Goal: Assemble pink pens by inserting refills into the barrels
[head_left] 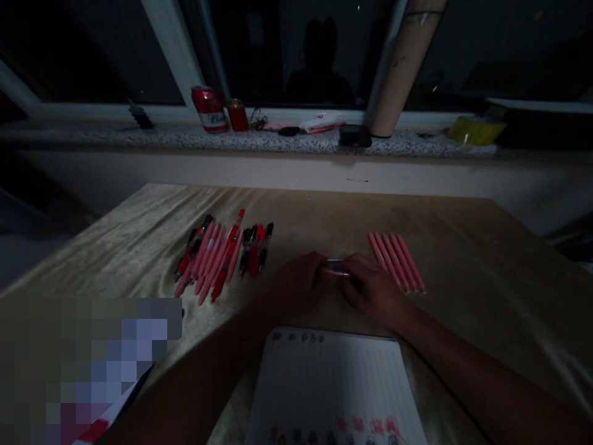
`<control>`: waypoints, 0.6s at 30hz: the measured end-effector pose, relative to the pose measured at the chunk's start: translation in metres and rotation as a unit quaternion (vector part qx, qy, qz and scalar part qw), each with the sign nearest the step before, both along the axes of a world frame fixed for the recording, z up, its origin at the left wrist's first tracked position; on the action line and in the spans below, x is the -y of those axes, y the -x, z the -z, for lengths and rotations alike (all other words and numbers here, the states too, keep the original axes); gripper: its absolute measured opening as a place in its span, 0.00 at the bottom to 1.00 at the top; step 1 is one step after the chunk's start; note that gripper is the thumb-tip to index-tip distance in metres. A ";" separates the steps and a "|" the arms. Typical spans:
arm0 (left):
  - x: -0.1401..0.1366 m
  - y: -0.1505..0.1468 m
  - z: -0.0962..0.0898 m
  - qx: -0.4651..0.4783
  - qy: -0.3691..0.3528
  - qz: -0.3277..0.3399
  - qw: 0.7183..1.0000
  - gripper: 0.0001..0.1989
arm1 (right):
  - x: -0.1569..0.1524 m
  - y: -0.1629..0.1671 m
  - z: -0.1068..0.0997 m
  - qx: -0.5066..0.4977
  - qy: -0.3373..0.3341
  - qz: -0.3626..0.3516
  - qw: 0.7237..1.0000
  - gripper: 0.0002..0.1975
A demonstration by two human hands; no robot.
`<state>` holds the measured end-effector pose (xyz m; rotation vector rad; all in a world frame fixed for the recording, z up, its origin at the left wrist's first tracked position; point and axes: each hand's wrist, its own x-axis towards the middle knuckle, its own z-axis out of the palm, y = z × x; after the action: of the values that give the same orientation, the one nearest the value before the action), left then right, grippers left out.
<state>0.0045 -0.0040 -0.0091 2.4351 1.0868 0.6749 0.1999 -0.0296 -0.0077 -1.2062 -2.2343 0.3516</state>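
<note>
My left hand (301, 281) and my right hand (370, 287) meet over the middle of the table, fingers curled inward. Between them run slender pen pieces (336, 272), one pinkish and one pale and shiny; both hands grip these, though dim light hides how they join. To the right of my right hand lies a neat row of several pink pens (396, 262), side by side. Left of my left hand is a loose pile of pink pens (208, 256), with red and black ones mixed in. Beside it sits a smaller group of red and black pens (254, 247).
A lined notebook (328, 377) with red and dark marks lies open below my hands on the cloth-covered table (472, 259). On the stone windowsill stand a red can (210, 110), a small red jar (238, 115), a cardboard tube (403, 74) and a yellow tape roll (477, 131).
</note>
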 end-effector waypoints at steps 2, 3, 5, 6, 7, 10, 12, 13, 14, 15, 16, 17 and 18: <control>0.001 0.001 -0.001 0.004 0.004 0.012 1.000 0.19 | 0.000 0.000 0.001 -0.001 0.001 -0.007 1.000 0.15; 0.001 0.001 -0.001 0.007 0.008 0.014 1.000 0.20 | 0.000 0.000 0.001 -0.002 0.001 -0.009 1.000 0.15; 0.002 0.001 -0.001 0.013 0.019 0.012 1.000 0.21 | 0.000 0.000 0.003 -0.007 0.000 -0.009 1.000 0.15; 0.002 0.001 -0.001 0.018 0.024 0.008 1.000 0.21 | -0.001 0.000 0.003 -0.009 0.000 -0.008 1.000 0.16; 0.002 0.001 -0.001 0.024 0.029 0.004 0.999 0.21 | -0.001 0.000 0.003 -0.012 0.000 -0.006 1.000 0.16; 0.001 0.001 0.000 0.055 0.032 -0.018 0.998 0.18 | 0.000 0.000 0.001 -0.027 -0.002 -0.002 1.000 0.16; 0.000 0.000 0.000 0.079 0.025 -0.045 0.995 0.15 | 0.001 0.000 0.000 -0.046 -0.014 -0.002 0.999 0.15; -0.001 0.001 0.000 0.092 0.017 -0.063 0.994 0.13 | 0.001 0.000 0.000 -0.058 -0.023 0.000 0.998 0.14; -0.001 0.001 0.000 0.102 0.007 -0.081 0.991 0.12 | 0.001 0.000 0.000 -0.077 -0.035 0.008 0.996 0.13; -0.002 0.001 0.000 0.109 -0.006 -0.100 0.989 0.12 | 0.000 0.000 0.001 -0.101 -0.044 0.022 0.994 0.12; -0.003 0.002 0.000 0.113 -0.020 -0.117 0.986 0.11 | 0.000 0.000 0.003 -0.132 -0.049 0.043 0.989 0.10; -0.003 0.002 0.000 0.114 -0.031 -0.132 0.984 0.11 | -0.001 0.000 0.005 -0.171 -0.048 0.070 0.982 0.08; -0.004 0.002 0.000 0.111 -0.039 -0.141 0.983 0.10 | -0.002 0.000 0.007 -0.210 -0.040 0.096 0.972 0.07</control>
<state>0.0022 -0.0001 -0.0087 2.2194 1.3451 1.0698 0.2001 -0.0272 -0.0142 -1.1687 -1.7393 0.3950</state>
